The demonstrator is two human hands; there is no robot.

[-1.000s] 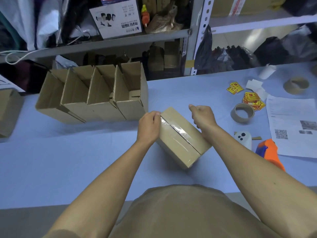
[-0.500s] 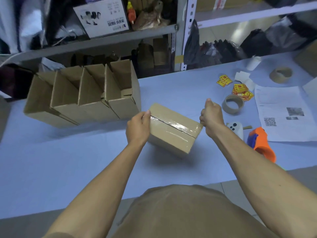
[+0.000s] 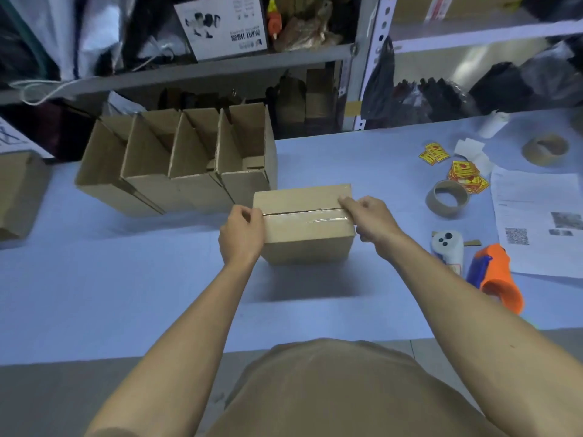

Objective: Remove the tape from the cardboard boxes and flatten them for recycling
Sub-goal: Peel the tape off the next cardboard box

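Two bare hands work on one sealed cardboard box [image 3: 304, 228] that sits near the middle of the blue desk [image 3: 126, 294], a little toward the far edge. Clear tape [image 3: 304, 218] runs along the seam on its top. The left hand [image 3: 241, 233] grips the box's left end, fingers [image 3: 252, 216] curled round the top edge beside the end of the tape. The right hand [image 3: 367, 220] has its fingers curled at the right end of the seam, fingertips touching the tape; whether they have actually pinched a loose end, I cannot tell.

Four opened boxes [image 3: 176, 162] stand in a row just behind, toward the far left of the desk, the nearest almost touching the sealed one. Toward the right edge lie two tape rolls [image 3: 446, 198], yellow stickers [image 3: 467, 176], printed sheets [image 3: 536, 222], a white controller [image 3: 448, 247] and an orange tape dispenser [image 3: 495, 275].
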